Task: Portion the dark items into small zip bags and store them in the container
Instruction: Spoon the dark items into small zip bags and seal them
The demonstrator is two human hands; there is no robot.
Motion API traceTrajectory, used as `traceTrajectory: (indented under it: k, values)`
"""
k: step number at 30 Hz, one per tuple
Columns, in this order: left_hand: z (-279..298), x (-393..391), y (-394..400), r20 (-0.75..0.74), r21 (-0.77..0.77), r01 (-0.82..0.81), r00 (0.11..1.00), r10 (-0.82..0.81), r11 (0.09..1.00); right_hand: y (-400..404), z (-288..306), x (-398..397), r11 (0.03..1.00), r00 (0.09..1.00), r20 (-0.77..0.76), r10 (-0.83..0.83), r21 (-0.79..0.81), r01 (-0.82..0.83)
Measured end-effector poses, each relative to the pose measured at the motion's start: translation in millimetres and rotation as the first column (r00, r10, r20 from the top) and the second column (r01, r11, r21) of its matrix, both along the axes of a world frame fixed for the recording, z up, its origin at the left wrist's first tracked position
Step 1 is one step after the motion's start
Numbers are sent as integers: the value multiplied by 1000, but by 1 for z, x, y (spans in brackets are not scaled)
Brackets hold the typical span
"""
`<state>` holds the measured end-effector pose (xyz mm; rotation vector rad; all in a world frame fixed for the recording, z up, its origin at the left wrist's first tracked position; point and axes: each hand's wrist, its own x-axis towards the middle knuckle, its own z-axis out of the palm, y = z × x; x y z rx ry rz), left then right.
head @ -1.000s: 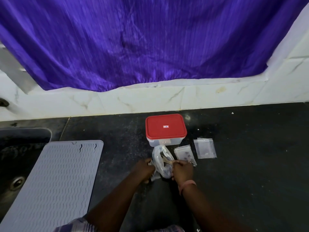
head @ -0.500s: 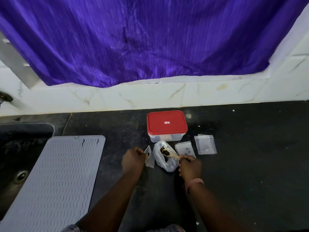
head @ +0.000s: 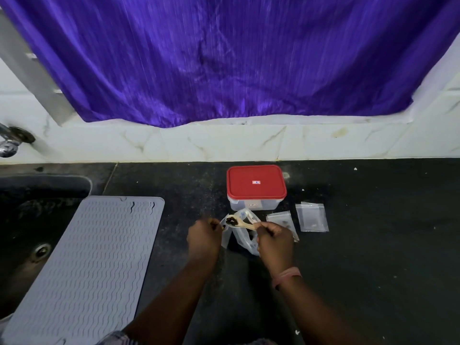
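Observation:
My right hand (head: 273, 239) grips the handle of a pale wooden spoon (head: 242, 224), whose bowl carries a heap of dark items (head: 231, 221). The bowl hovers at the mouth of a small clear zip bag (head: 225, 236), which my left hand (head: 202, 236) pinches upright. Between my hands lies a larger clear bag (head: 245, 241) with more dark items inside. Behind it stands the clear container (head: 256, 206) with its red lid (head: 256, 181) on. Two small zip bags lie flat on the counter to the right, one (head: 280, 219) with dark items in it, the other (head: 312, 216) further right.
The black counter (head: 361, 245) runs to a white tiled wall under a purple curtain (head: 224, 58). A grey ribbed mat (head: 87, 265) lies at the left, partly over a dark sink (head: 29, 235). A tap (head: 10, 141) shows at the far left edge.
My right hand has lifted the spoon with dark items out of the larger bag and swung it left. My left hand has raised the small zip bag beside it.

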<state>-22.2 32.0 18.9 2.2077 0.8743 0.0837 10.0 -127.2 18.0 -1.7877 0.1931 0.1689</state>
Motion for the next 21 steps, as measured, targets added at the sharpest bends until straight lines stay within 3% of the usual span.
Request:
traceTrajectory:
  k: [4,8,11,13,16,21]
  values:
    - [4,-3,-6,27,-27,16,1000,-16,999,6,-4,-5,996,998,54,31,-84,-26]
    - [4,-6,-15,73,-49,39,997,-35,998,6,-4,-8,926,955,237,178,-367,-81]
    - [5,-8,-20,104,-160,45,994,-28,986,8,4,-13,720,821,316,475,-676,-156]
    - [7,-9,-19,101,-186,4,995,15,983,12,5,-17,548,704,325,631,-829,-108]
    - [5,-9,-13,77,-193,-66,994,82,979,15,0,-21,446,628,304,716,-892,-77]
    - [4,-10,-7,59,-207,-128,988,143,970,6,-5,-25,448,526,379,761,-894,-5]
